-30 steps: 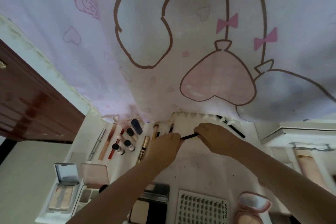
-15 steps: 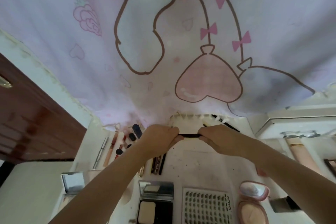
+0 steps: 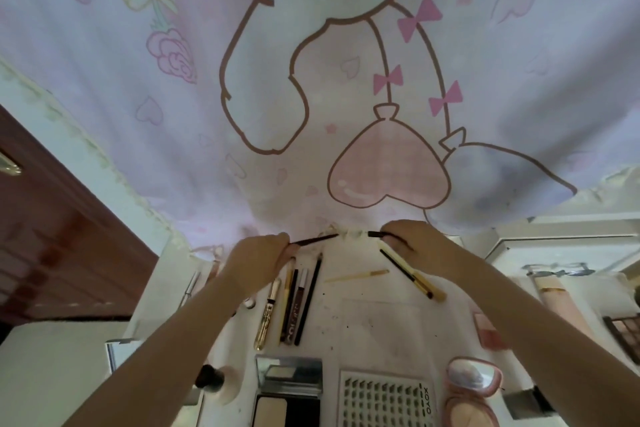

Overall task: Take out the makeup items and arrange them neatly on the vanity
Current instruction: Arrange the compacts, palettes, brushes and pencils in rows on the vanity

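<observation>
My left hand (image 3: pixel 258 258) pinches a thin dark pencil (image 3: pixel 317 239) whose bare tip points right, above the back of the white vanity (image 3: pixel 374 322). My right hand (image 3: pixel 412 246) pinches the pencil's small black cap (image 3: pixel 375 234), a short gap away from the tip. Below the left hand lie a gold mascara tube (image 3: pixel 267 314), a yellow pencil (image 3: pixel 286 298), a brown liner (image 3: pixel 294 305) and a black pencil (image 3: pixel 309 298), side by side. A pale stick (image 3: pixel 356 276) and two brushes (image 3: pixel 412 276) lie under the right hand.
A black powder compact (image 3: pixel 289 392), a lash tray (image 3: pixel 384 402) and a pink round compact (image 3: pixel 469 395) sit along the front. A pink tube (image 3: pixel 564 308) and an eyeshadow palette (image 3: pixel 627 333) lie at right. A printed pink cloth (image 3: pixel 311 80) hangs behind; a brown door (image 3: pixel 52 236) is at left.
The hands have pulled apart: the cap has come off the pencil and stays in my right hand, the pencil in my left. The view has tilted, showing more of the vanity.
</observation>
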The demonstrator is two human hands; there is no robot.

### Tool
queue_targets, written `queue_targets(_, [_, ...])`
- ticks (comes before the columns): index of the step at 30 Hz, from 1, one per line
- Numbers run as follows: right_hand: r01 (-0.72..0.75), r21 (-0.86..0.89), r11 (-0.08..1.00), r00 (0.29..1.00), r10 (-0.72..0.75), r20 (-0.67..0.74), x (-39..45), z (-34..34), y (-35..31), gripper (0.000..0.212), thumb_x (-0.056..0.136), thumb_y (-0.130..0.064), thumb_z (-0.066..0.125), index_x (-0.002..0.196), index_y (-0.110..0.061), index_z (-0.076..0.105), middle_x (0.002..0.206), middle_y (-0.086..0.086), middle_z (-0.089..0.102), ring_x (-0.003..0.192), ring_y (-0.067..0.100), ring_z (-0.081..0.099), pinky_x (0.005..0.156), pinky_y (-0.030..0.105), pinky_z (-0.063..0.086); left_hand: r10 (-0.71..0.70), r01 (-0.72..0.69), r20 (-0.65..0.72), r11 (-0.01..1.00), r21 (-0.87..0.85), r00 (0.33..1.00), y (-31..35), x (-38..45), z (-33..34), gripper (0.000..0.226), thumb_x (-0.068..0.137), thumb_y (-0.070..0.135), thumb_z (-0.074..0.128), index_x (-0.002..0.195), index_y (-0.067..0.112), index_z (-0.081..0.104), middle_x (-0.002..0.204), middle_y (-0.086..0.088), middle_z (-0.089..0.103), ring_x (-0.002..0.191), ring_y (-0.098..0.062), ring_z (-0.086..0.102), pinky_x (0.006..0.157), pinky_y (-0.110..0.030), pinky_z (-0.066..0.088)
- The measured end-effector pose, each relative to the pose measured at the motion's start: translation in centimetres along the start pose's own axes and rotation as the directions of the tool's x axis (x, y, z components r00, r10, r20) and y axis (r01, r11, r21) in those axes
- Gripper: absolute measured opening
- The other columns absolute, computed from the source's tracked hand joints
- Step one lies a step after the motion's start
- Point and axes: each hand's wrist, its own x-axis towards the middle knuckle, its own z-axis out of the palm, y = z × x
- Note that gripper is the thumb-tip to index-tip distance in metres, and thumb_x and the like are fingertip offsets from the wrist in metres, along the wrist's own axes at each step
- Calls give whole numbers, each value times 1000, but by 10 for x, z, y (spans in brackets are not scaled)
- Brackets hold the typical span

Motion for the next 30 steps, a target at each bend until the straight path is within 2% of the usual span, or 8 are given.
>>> queue_targets(6, [64,29,998,997,-62,-55,12,2,-13,25,96,-15,42,106,-3,61,95,11,63,84,19,51,70,17,31,20,-20,-10,1000,5,1000,14,-6,11,42,97,48,18,85,17,42,72,-3,54,75,-25,64,68,-31,47])
queue_targets(9, [78,35,996,997,-78,-23,13,2,-17,25,96,-15,42,108,-4,61,96,11,62,84,19,51,73,20,35,54,-59,-114,997,-47,992,12,-7,20,96,74,72,-20,83,11,52,64,-5,57,62,-27,64,59,-32,50])
queue_targets(12, [86,37,996,996,-86,1,13,3,-18,25,95,-14,43,109,-5,61,98,12,63,89,23,56,81,29,43,69,-82,-135,992,-98,989,12,-8,26,109,65,73,-30,79,6,55,57,-5,53,53,-28,61,53,-32,48])
queue_targets(15, [77,45,996,997,-78,21,14,7,-19,25,95,-15,44,110,-5,61,98,11,62,85,20,53,79,29,44,100,-123,-188,986,-113,977,13,-8,28,104,73,71,-24,75,6,56,53,3,43,46,-27,59,48,-29,43])
queue_targets(18, [74,41,996,996,-76,50,14,13,-21,24,95,-16,43,108,-7,60,97,10,61,83,17,52,79,30,44,98,-111,-134,989,-95,986,15,-9,29,101,73,71,-21,85,7,56,66,-4,59,60,-26,62,57,-30,47])
queue_targets(24, [85,75,994,992,-91,85,21,21,-23,24,94,-13,43,109,-6,60,95,8,60,80,11,45,71,19,38,60,-51,47,984,-171,997,30,-10,32,33,100,30,27,101,8,51,96,-7,61,77,-19,55,66,-25,38])
queue_targets(27, [71,86,994,987,-82,141,28,28,-22,25,94,-10,44,114,-5,58,100,7,58,81,9,42,63,9,31,62,-33,114,970,-240,992,37,-13,45,27,100,25,30,104,7,50,100,-9,60,77,-19,51,67,-26,40])
queue_targets(30, [24,120,992,982,-46,185,32,35,-18,31,92,-12,48,122,-8,53,110,8,59,87,12,48,73,12,34,7,27,117,958,-285,993,39,-16,64,28,99,24,34,111,9,54,107,-7,56,92,-21,54,81,-27,43])
